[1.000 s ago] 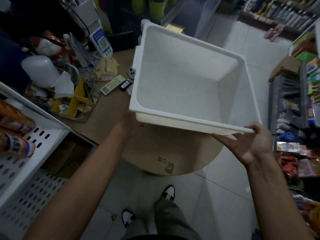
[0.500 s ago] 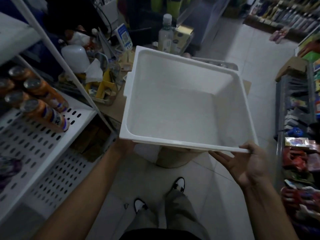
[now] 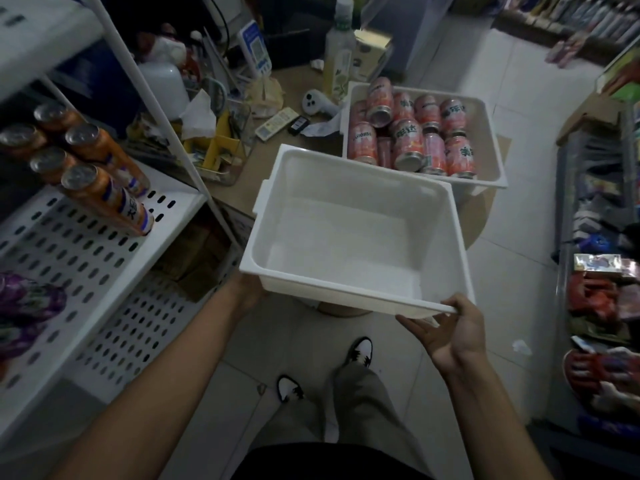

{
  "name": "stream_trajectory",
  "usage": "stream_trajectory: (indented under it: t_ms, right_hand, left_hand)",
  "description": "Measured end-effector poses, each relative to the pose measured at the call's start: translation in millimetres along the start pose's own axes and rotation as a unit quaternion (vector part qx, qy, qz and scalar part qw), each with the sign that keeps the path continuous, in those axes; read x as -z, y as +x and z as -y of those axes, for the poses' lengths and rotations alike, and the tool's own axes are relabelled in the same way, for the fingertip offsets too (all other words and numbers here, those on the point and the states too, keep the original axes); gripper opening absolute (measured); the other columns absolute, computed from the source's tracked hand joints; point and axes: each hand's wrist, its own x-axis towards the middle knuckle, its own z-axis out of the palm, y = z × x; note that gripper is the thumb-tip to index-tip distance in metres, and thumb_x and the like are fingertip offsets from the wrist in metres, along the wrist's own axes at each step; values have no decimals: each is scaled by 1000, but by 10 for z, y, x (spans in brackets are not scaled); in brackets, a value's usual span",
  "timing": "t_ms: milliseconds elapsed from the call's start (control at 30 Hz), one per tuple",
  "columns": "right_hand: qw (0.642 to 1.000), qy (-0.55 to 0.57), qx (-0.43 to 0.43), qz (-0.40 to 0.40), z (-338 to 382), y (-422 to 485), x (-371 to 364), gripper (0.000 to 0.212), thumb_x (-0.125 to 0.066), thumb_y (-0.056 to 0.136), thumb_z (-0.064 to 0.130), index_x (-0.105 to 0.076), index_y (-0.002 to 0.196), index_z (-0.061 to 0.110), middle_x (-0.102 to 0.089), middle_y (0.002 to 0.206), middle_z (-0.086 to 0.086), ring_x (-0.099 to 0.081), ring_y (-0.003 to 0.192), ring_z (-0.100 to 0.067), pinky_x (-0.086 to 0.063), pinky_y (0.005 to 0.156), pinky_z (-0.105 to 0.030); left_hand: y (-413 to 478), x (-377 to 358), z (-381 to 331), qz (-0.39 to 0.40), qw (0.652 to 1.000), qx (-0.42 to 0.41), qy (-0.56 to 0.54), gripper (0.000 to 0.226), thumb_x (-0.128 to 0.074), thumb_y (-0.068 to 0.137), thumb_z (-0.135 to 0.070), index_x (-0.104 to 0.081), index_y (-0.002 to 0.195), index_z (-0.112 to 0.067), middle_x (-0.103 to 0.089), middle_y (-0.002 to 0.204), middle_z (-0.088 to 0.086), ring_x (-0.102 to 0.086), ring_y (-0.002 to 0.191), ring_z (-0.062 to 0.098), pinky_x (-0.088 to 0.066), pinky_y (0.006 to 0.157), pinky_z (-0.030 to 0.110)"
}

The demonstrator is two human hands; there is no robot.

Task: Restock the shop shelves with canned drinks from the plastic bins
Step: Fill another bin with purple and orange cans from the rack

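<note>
Cans (image 3: 408,140) in pink sit loosely piled in a white bin (image 3: 486,133) on the round table (image 3: 476,216), some upright and some lying across the others. More cans, orange ones (image 3: 104,188), stand on the perforated shelf (image 3: 86,244) at the left. Nearer the person, an empty bin (image 3: 339,244) is held in the air between the shelf and the table. The right hand (image 3: 450,327) pinches its near right corner, thumb over the rim and fingers stretched out beneath. The left hand (image 3: 247,292) is under the near left corner, and I cannot tell how its fingers lie. That hold looks light, so the empty bin could tip or slip off the right thumb. If it swung forward it might knock the full bin and send the stacked cans rolling or denting; swung left, it could clip the shelf edge and topple the orange cans. The pink cans carry Chinese characters, one of which looks like 美. The orange cans have a blue and white label too blurred to read.
</note>
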Motion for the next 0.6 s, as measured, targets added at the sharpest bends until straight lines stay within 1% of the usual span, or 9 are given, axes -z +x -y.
stream_trajectory:
  t_ms: [33,100,167,233,300,367,467,533,600]
  right_hand:
    - [1000,-2,-5,-2,-28,21,-11,12,-43,88,8,-43,77,12,-44,94,-10,-56,100,-45,-53,93,-64]
    - [1000,-10,-12,-5,-57,72,-35,13,-44,88,6,-45,76,12,-47,84,-9,-58,91,-39,-53,94,-61]
    - [1000,-13,-12,-12,-107,128,-56,13,-46,89,5,-47,77,11,-46,81,-7,-57,85,-32,-58,85,-56]
    - [1000,-14,-11,-25,-151,178,-63,10,-52,91,6,-50,82,11,-46,86,-6,-56,91,-30,-61,78,-53]
    - [999,-11,-8,-37,-175,218,-40,7,-60,92,9,-53,90,11,-48,95,-7,-56,99,-30,-61,77,-52]
    - [999,-14,-5,-40,-164,210,-29,18,-67,92,16,-57,106,12,-56,107,-11,-60,106,-31,-61,84,-51]
    - [998,-18,12,-52,-117,212,-2,45,-68,91,35,-57,130,15,-62,123,-13,-62,114,-32,-53,100,-51]
    - [999,-4,21,-48,-87,236,4,50,-66,92,37,-57,136,15,-63,128,-14,-63,115,-33,-53,99,-50]
    - [999,-6,23,-45,-73,252,-14,48,-64,95,36,-56,137,14,-63,131,-14,-63,115,-34,-57,92,-48]
  left_hand:
    - [-13,-22,-77,18,1000,-8,-17,15,-55,97,-9,-64,108,-16,-75,92,1,-70,86,20,-61,77,40]
    - [-17,-55,-217,15,999,2,-45,23,-66,84,-17,-66,106,-14,-77,86,1,-72,79,19,-62,65,34]
    - [49,-17,-272,6,994,25,-107,22,-59,96,-23,-72,110,-12,-76,94,6,-72,86,24,-62,68,35]
    - [104,11,-329,-8,984,61,-165,44,-42,106,-40,-76,114,-14,-75,110,10,-72,98,28,-62,77,39]
    - [127,31,-398,1,986,80,-146,62,-28,104,-59,-72,125,-20,-73,120,10,-72,106,30,-62,80,41]
    - [121,48,-435,21,991,88,-97,70,-21,100,-69,-62,135,-24,-71,126,9,-69,112,31,-62,81,42]
    - [133,49,-420,38,995,81,-49,73,-16,100,-71,-57,137,-24,-69,130,9,-67,118,31,-59,91,45]
    - [142,20,-403,35,996,71,-34,71,-16,101,-68,-59,136,-23,-69,129,10,-67,117,30,-58,94,45]
    - [167,5,-382,26,997,62,-25,69,-18,102,-66,-58,138,-23,-69,129,10,-68,115,29,-60,91,43]
